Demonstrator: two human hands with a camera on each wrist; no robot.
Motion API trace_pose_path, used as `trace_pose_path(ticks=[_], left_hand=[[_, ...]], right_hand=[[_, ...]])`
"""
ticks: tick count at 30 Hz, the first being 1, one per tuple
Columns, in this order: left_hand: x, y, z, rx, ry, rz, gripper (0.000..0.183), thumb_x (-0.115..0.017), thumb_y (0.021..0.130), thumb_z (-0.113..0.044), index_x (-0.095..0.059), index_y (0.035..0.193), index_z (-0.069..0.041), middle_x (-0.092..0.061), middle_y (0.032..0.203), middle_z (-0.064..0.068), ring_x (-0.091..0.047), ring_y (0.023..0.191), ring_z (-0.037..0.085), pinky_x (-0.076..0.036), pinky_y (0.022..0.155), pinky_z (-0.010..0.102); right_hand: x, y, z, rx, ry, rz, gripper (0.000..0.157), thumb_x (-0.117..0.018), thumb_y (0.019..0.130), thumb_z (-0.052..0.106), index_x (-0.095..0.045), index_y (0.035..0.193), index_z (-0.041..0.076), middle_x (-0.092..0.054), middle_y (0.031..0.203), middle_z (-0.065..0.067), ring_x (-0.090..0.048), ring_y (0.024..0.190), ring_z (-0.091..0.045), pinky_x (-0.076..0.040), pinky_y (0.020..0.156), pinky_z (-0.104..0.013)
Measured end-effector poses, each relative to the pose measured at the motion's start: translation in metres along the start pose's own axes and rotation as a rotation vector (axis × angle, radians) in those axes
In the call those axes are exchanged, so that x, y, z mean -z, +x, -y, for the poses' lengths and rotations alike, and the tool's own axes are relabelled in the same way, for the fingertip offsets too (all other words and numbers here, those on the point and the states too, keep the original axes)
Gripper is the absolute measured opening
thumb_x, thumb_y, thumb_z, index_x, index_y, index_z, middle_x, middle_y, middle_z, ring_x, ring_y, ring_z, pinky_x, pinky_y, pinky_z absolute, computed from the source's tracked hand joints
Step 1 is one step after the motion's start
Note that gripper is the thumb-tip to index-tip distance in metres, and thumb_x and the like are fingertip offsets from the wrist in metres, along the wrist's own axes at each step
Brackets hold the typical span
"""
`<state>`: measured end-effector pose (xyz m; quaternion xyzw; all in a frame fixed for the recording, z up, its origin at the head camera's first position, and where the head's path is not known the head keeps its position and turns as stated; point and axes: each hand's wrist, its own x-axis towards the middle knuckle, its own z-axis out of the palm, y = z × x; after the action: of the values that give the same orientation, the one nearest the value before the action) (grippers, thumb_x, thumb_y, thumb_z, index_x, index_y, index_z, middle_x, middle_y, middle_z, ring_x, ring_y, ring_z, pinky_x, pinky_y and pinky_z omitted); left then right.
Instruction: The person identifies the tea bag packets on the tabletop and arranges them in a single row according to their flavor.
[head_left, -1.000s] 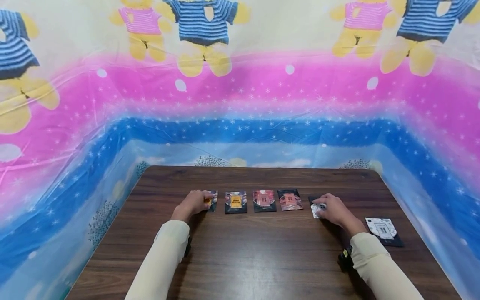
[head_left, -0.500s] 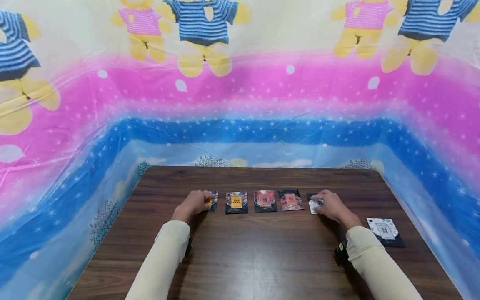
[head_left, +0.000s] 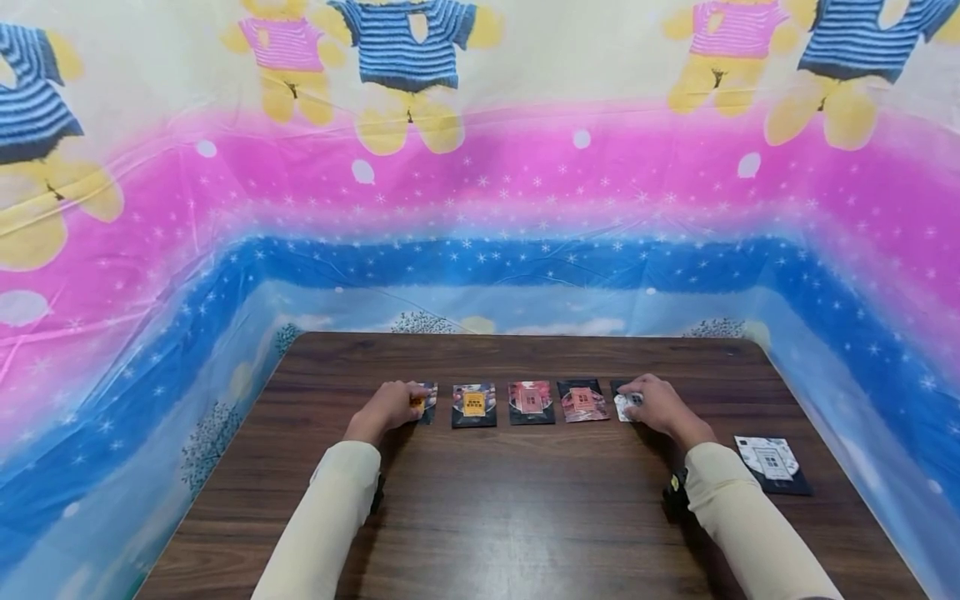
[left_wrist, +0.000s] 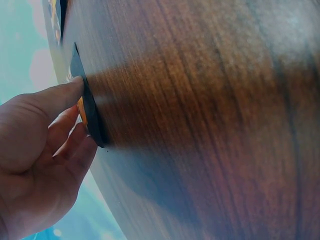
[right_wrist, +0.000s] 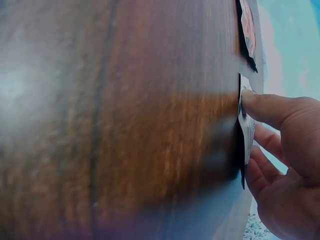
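Note:
In the head view, my left hand [head_left: 386,408] holds a black sachet [head_left: 430,400] with a yellow label at the left end of a row on the table. The left wrist view has the thumb on this sachet [left_wrist: 91,111] and the other fingers around its far end. Toward the right end, my right hand [head_left: 660,404] grips a white-and-black sachet [head_left: 622,406], mostly covered by the fingers. Thumb and fingers bear on the white sachet [right_wrist: 246,130] in the right wrist view, low over the wood.
Between the hands lie another yellow-labelled sachet [head_left: 474,406] and two red ones, a straight one [head_left: 531,402] and a slightly tilted one [head_left: 582,401]. A second white sachet [head_left: 772,462] lies by the right edge. The brown table [head_left: 495,508] stands before a patterned cloth [head_left: 465,258].
My right hand has slid the white sachet left and slightly away, closer to the tilted red sachet. The left hand has stayed in place on its yellow-labelled sachet.

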<state>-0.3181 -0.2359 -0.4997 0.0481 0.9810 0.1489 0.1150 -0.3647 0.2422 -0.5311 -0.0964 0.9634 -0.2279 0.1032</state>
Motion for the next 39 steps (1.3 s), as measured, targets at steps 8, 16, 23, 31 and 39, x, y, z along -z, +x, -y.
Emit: trace_pose_path(ticks=[8, 16, 23, 31, 39], left_hand=[[0.000, -0.001, -0.003, -0.007, -0.012, 0.001, 0.044, -0.067, 0.099, -0.015, -0.062, 0.142, -0.020, -0.052, 0.154, 0.015, -0.047, 0.138, 0.046, -0.045, 0.110, 0.057], [0.000, 0.001, -0.001, 0.009, 0.000, -0.001, 0.045, -0.067, 0.099, -0.015, -0.062, 0.143, -0.020, -0.052, 0.154, 0.016, -0.049, 0.137, 0.044, -0.046, 0.109, 0.055], [0.000, 0.001, -0.001, 0.023, -0.003, 0.001, 0.044, -0.068, 0.098, -0.016, -0.063, 0.142, -0.019, -0.053, 0.152, 0.018, -0.054, 0.130, 0.041, -0.049, 0.106, 0.052], [-0.001, 0.001, -0.002, 0.028, 0.000, 0.001, 0.044, -0.067, 0.099, -0.018, -0.063, 0.142, -0.022, -0.053, 0.152, 0.018, -0.053, 0.131, 0.041, -0.049, 0.104, 0.052], [0.001, 0.000, -0.002, 0.022, 0.018, -0.001, 0.044, -0.067, 0.099, -0.017, -0.062, 0.142, -0.020, -0.054, 0.151, 0.018, -0.053, 0.131, 0.044, -0.048, 0.105, 0.055]], right_hand=[[-0.001, 0.001, 0.000, 0.003, -0.022, -0.009, 0.041, -0.069, 0.096, 0.011, -0.065, 0.137, 0.008, -0.043, 0.150, -0.028, -0.037, 0.139, -0.054, -0.041, 0.109, -0.064], [-0.004, 0.006, -0.002, 0.067, -0.103, -0.036, 0.042, -0.070, 0.095, 0.012, -0.066, 0.136, 0.006, -0.049, 0.144, -0.029, -0.044, 0.133, -0.053, -0.043, 0.106, -0.063], [0.003, 0.000, 0.000, 0.139, -0.162, -0.071, 0.041, -0.070, 0.095, 0.015, -0.067, 0.135, 0.005, -0.054, 0.140, -0.029, -0.049, 0.130, -0.050, -0.043, 0.106, -0.063], [0.014, -0.023, -0.015, 0.173, -0.162, -0.123, 0.041, -0.069, 0.096, 0.016, -0.066, 0.134, 0.003, -0.059, 0.132, -0.029, -0.054, 0.123, -0.049, -0.044, 0.103, -0.065], [0.017, -0.052, -0.037, 0.189, -0.102, -0.132, 0.039, -0.069, 0.096, 0.015, -0.067, 0.133, 0.002, -0.063, 0.126, -0.025, -0.059, 0.118, -0.046, -0.047, 0.098, -0.064]])
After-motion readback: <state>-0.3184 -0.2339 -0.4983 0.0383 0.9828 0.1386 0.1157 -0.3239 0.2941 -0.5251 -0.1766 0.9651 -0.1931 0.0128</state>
